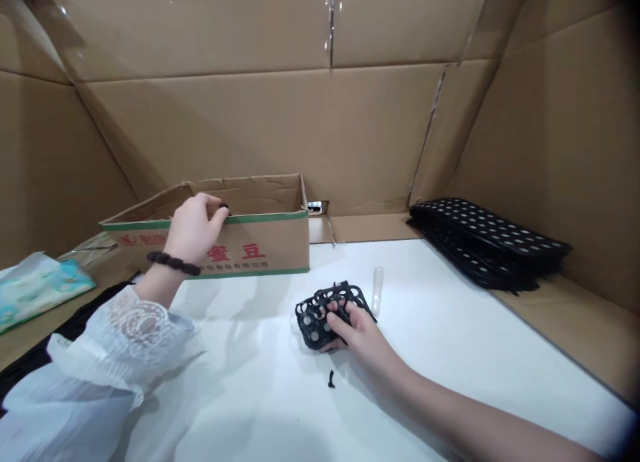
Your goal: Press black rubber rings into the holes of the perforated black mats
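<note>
My left hand [195,225] is over the near rim of a cardboard box [280,245] with green edging and red lettering. Its fingers are closed in a pinch, and a small black piece [225,208] shows at the fingertips; the rest is hidden. My right hand [350,325], low over the white tabletop [240,389], grips a folded black perforated sheet [320,319] with round holes. Just beyond this hand lies a clear plastic tube [377,290]. A small curved black scrap [331,380] rests on the tabletop nearer to me.
At the right lies a stack of black sheets [490,239] with rows of light dots. A blue-and-white soft packet [47,285] and dark cloth-like material [65,335] are on the left. Tall cardboard walls [250,122] enclose the back and sides.
</note>
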`<state>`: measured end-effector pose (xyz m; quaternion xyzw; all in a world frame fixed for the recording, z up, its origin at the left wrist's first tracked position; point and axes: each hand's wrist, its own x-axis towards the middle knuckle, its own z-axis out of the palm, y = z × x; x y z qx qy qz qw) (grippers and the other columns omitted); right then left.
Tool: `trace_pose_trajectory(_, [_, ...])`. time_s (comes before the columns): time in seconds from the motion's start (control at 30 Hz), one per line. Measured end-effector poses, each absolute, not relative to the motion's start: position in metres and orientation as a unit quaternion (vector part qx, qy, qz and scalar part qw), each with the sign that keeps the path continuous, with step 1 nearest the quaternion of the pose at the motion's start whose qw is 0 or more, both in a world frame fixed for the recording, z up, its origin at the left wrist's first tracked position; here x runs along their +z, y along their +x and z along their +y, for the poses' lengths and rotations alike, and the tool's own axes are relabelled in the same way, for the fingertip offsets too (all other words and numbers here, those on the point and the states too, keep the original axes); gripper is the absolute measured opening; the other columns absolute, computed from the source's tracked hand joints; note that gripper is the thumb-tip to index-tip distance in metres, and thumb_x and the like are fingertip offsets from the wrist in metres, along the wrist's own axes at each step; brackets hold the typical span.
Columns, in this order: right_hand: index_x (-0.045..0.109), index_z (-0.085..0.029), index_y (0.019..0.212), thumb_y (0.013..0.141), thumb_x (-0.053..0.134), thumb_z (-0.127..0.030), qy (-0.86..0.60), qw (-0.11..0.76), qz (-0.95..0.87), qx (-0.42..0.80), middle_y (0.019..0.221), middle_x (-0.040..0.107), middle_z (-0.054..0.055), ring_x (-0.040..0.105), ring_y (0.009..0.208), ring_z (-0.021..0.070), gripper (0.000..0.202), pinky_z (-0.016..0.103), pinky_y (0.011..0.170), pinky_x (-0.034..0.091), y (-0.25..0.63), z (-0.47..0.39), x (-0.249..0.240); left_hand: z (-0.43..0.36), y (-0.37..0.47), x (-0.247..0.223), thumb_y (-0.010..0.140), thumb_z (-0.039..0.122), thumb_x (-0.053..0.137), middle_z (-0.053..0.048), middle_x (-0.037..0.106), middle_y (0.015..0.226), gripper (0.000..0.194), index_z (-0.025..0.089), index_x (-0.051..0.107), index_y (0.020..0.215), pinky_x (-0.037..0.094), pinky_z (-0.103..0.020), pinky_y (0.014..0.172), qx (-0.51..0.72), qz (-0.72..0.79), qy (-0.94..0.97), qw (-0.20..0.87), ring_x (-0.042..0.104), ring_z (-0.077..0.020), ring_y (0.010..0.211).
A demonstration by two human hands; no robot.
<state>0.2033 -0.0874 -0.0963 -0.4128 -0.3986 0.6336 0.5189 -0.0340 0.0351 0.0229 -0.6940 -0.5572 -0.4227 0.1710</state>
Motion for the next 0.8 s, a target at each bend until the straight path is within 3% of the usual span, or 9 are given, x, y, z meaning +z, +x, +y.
trace_pose_trajectory(0.1, [0.045, -0.016, 0.083, 0.066, 0.063, -0.038, -0.406, 0.531, -0.395, 0.631, 0.086, 0.052, 0.004, 0.057, 0.072, 0.0154, 0.033, 0.033, 0.061, 0.05, 0.204, -0.087, -0.096, 0.02, -0.016, 0.006, 0.082, 0.03, 0.043, -0.006, 0.053, 0.113, 0.025, 0.016, 0.053, 0.102, 0.032, -0.042, 0.095, -0.437, -0.486, -0.722, 0.227, 0.043, -0.0251, 0.111])
trace_pose_trajectory(0.17, [0.045, -0.016, 0.084, 0.066, 0.063, -0.038, -0.41, 0.536, -0.393, 0.624, 0.087, 0.053, 0.004, 0.056, 0.071, 0.0148, 0.034, 0.031, 0.06, 0.05, 0.205, -0.087, -0.097, -0.003, 0.001, -0.012, 0.084, 0.026, 0.04, -0.003, 0.058, 0.101, 0.02, 0.02, 0.055, 0.097, 0.037, -0.036, 0.09, -0.428, -0.393, -0.792, 0.19, 0.051, -0.0197, 0.099])
trace_pose_trajectory(0.23, [0.045, -0.016, 0.084, 0.066, 0.063, -0.039, -0.409, 0.542, -0.393, 0.62, 0.087, 0.053, 0.003, 0.055, 0.071, 0.0141, 0.033, 0.029, 0.059, 0.05, 0.207, -0.087, -0.097, -0.027, 0.018, -0.032, 0.081, 0.027, 0.047, -0.003, 0.062, 0.089, 0.016, 0.02, 0.056, 0.094, 0.04, -0.034, 0.083, -0.339, -0.289, -0.887, 0.121, 0.055, -0.018, 0.085])
trace_pose_trajectory(0.33, [0.044, -0.017, 0.085, 0.069, 0.06, -0.038, -0.397, 0.548, -0.401, 0.618, 0.086, 0.053, 0.003, 0.055, 0.069, 0.0127, 0.03, 0.027, 0.057, 0.05, 0.207, -0.088, -0.096, -0.051, 0.034, -0.056, 0.078, 0.034, 0.053, -0.006, 0.063, 0.086, 0.023, 0.018, 0.056, 0.095, 0.041, -0.035, 0.079, -0.242, -0.25, -0.937, 0.015, 0.055, -0.019, 0.083])
trace_pose_trajectory(0.63, [0.042, -0.019, 0.087, 0.071, 0.058, -0.038, -0.391, 0.551, -0.43, 0.598, 0.095, 0.054, 0.004, 0.059, 0.08, 0.0156, 0.029, 0.027, 0.061, 0.051, 0.2, -0.094, -0.094, -0.048, 0.042, -0.058, 0.081, 0.034, 0.047, -0.005, 0.066, 0.081, 0.022, 0.016, 0.06, 0.081, 0.049, -0.029, 0.068, -0.311, -0.388, -0.775, -0.389, 0.061, -0.017, 0.075])
trace_pose_trajectory(0.7, [0.041, -0.019, 0.088, 0.072, 0.057, -0.039, -0.388, 0.551, -0.431, 0.601, 0.094, 0.055, 0.004, 0.062, 0.074, 0.0151, 0.03, 0.028, 0.061, 0.051, 0.199, -0.095, -0.094, -0.043, 0.041, -0.048, 0.079, 0.035, 0.049, -0.005, 0.066, 0.077, 0.022, 0.016, 0.059, 0.08, 0.05, -0.029, 0.067, -0.365, -0.412, -0.751, -0.364, 0.061, -0.0167, 0.073])
trace_pose_trajectory(0.8, [0.037, -0.019, 0.085, 0.072, 0.057, -0.04, -0.393, 0.533, -0.418, 0.622, 0.079, 0.057, 0.001, 0.063, 0.057, 0.0138, 0.032, 0.028, 0.054, 0.05, 0.197, -0.098, -0.092, -0.025, 0.025, -0.024, 0.08, 0.036, 0.048, -0.002, 0.064, 0.071, 0.023, 0.015, 0.056, 0.084, 0.049, -0.028, 0.062, -0.498, -0.435, -0.712, -0.235, 0.061, -0.013, 0.062])
